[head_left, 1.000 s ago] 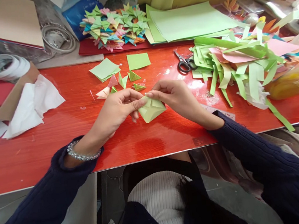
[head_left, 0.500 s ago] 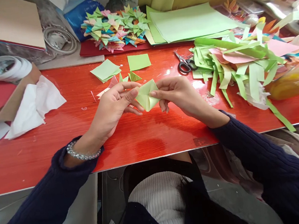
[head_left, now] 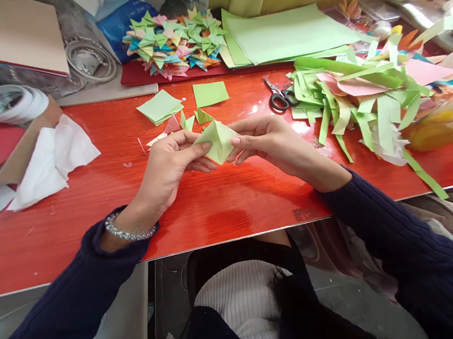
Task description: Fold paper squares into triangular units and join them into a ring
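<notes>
A light green folded paper (head_left: 218,140) is held up over the red table, its creases forming a diamond with a raised middle ridge. My left hand (head_left: 174,156) pinches its left corner between thumb and fingers. At the right corner, my right hand (head_left: 270,140) pinches it the same way. Just beyond my hands lie small folded pieces, a pink one (head_left: 172,124) and green ones (head_left: 203,116). Behind them are a stack of pale green paper squares (head_left: 160,107) and a brighter green square (head_left: 211,93).
Black-handled scissors (head_left: 279,98) lie right of the squares, beside a heap of green paper strips (head_left: 347,89). At the back are a cluster of colourful folded-paper pieces (head_left: 175,43) and large green sheets (head_left: 293,33). Tape rolls (head_left: 7,103) and white tissue (head_left: 53,160) are at left.
The paper has turned and opened from a partly folded shape into a diamond with a centre ridge. My right fingers have shifted from its front face to its right corner.
</notes>
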A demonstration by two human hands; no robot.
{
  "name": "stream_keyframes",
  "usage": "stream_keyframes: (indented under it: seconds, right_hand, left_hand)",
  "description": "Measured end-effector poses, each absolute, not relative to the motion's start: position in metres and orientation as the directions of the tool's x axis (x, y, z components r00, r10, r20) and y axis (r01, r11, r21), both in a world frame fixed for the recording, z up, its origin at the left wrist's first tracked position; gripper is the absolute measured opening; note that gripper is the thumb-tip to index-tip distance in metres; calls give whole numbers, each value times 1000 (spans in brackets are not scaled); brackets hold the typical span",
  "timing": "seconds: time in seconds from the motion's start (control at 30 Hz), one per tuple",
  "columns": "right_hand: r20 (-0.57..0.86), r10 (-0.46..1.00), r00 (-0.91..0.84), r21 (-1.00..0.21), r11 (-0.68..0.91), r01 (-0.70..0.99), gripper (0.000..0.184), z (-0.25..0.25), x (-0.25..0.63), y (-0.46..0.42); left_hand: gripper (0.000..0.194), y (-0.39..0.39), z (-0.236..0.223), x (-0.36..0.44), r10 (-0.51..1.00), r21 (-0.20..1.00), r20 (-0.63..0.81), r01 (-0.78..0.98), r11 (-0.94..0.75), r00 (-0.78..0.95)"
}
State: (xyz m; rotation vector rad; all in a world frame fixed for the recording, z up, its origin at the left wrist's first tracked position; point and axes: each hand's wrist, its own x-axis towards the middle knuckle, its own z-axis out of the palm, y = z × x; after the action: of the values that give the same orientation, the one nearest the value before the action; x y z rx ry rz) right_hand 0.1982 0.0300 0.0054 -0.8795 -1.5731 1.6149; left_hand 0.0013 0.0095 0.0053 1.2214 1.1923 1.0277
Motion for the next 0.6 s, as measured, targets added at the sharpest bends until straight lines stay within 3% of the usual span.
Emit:
stream_keyframes:
  seconds: [0.3,0.6]
  right_hand:
    - [18,902,-431,-1000,24,8,27,-2,194,30]
    - [-6,922,-388,-999,-19,-30,18,-2,193,30]
  left_hand:
    - [23,9,2,2,981,996,-83,32,78,173]
    - [20,8,2,4,984,996,-79,42,73,161]
